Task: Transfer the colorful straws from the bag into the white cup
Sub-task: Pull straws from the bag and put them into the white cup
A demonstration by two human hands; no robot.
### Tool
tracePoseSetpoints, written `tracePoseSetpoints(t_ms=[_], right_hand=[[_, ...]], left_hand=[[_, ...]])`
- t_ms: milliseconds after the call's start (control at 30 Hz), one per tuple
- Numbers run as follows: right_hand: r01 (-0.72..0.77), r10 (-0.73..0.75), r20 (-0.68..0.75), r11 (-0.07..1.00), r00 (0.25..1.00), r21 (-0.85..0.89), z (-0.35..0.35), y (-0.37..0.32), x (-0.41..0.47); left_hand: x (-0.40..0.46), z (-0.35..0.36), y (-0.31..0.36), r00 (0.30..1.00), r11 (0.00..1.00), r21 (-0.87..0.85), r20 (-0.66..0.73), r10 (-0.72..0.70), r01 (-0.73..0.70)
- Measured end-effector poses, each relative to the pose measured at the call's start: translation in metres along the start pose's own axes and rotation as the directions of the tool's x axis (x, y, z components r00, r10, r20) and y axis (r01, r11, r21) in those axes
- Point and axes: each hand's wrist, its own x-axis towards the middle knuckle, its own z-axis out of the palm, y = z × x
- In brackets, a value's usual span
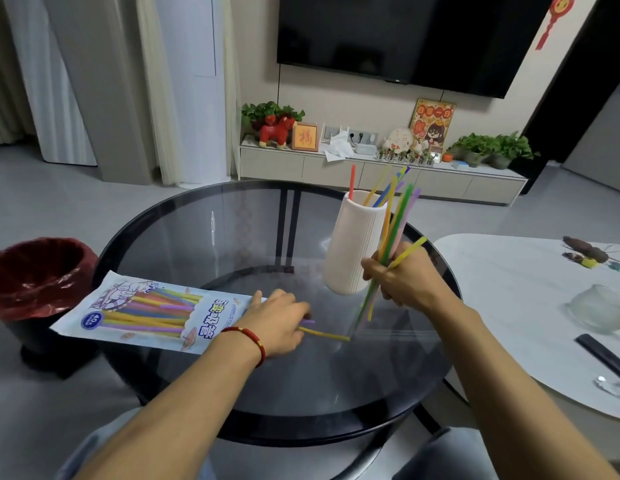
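Observation:
A bag of colorful straws lies flat on the round glass table, its open end toward my left hand. That hand rests at the bag's mouth, fingers curled on a yellow straw and a purple one that stick out to the right. The ribbed white cup stands behind, with several straws in it. My right hand grips a bundle of green, yellow and pink straws just right of the cup, their tops level with its rim.
A bin with a red liner stands on the floor at the left. A white table at the right holds a glass bowl and a dark flat object. A TV cabinet with plants lines the far wall.

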Motion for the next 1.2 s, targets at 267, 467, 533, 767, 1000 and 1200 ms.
tracePoseSetpoints(t_ms=[267, 467, 533, 767, 1000, 1200], right_hand=[[0.008, -0.007, 0.026, 0.999, 1.0, -0.05, 0.007, 0.008, -0.003], [0.027, -0.028, -0.02, 0.999, 0.999, -0.046, 0.009, 0.006, -0.001], [0.029, -0.032, -0.041, 0.995, 0.999, -0.093, 0.017, 0.009, -0.002], [-0.012, 0.01, -0.091, 1.0, 0.996, -0.026, 0.019, 0.02, 0.006], [-0.004, -0.001, -0.075, 0.998, 0.997, -0.058, 0.02, 0.033, 0.004], [0.05, -0.053, -0.054, 0.997, 0.997, -0.064, 0.02, 0.028, -0.002]], left_hand=[[0.001, 0.003, 0.0, 1.0, 1.0, 0.004, -0.001, 0.008, -0.008], [0.011, 0.004, 0.012, 0.972, 0.983, -0.098, -0.198, 0.131, -0.152], [0.012, 0.006, 0.019, 0.969, 0.973, -0.154, -0.202, 0.139, -0.171], [0.01, 0.008, 0.02, 0.98, 0.977, -0.157, -0.158, 0.121, -0.146], [0.008, 0.005, 0.021, 0.983, 0.976, -0.168, -0.146, 0.114, -0.138], [0.006, 0.004, 0.021, 0.982, 0.978, -0.163, -0.158, 0.104, -0.13]])
